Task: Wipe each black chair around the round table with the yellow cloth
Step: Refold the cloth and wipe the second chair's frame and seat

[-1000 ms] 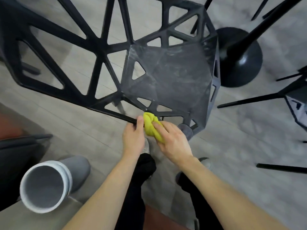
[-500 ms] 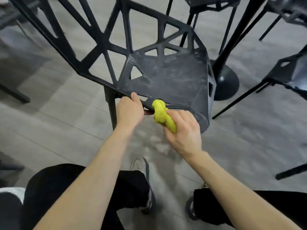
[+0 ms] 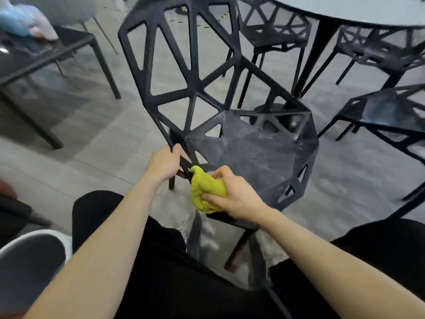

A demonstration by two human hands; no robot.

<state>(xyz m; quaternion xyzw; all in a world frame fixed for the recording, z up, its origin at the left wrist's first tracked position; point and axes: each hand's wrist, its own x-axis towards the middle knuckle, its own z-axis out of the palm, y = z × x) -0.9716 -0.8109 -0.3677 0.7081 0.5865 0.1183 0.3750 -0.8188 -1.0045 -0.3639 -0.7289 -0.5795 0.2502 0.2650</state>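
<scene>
A black chair (image 3: 257,153) with a lattice back of triangular openings stands right in front of me, its seat smeared with pale streaks. My left hand (image 3: 164,163) grips the lower edge of the chair's back where it meets the seat. My right hand (image 3: 232,195) holds the bunched yellow cloth (image 3: 205,188) against the near left corner of the seat. The round table (image 3: 358,10) shows at the top right on a black pedestal.
Three more black lattice chairs stand around the table: one behind (image 3: 276,31), one at the top right (image 3: 377,47), one at the right (image 3: 391,111). A dark rectangular table (image 3: 46,56) is at the left. My black-trousered legs fill the bottom; a grey shoe (image 3: 27,259) is at bottom left.
The view has tilted upward, bringing the round table and farther chairs into sight. My right hand with the cloth has shifted slightly right along the seat's near edge; my left hand keeps its grip.
</scene>
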